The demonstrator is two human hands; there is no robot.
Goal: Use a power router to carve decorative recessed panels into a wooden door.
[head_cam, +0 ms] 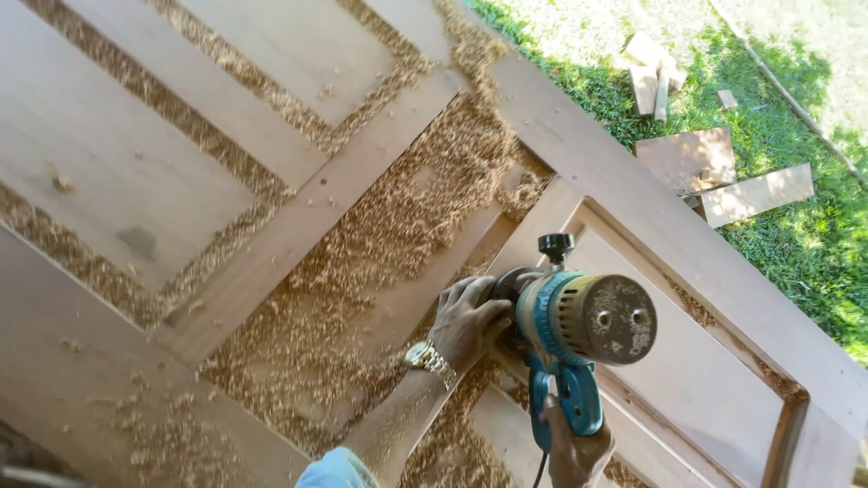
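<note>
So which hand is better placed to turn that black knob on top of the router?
Probably the left hand. It grips the side of the router right beside the black knob. The right hand holds the blue handle lower down, farther from the knob, and seems to steady the tool on the wooden door.

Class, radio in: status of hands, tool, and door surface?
Left hand and right hand gripping blue electric router. Panelled wooden door underneath. Wood shavings everywhere.

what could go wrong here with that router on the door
The left hand grips the blue router low, near the cutter, so a slip could hurt fingers. Thick wood shavings on the door panel may hide the cut line. The cord by the right hand could snag.
</note>
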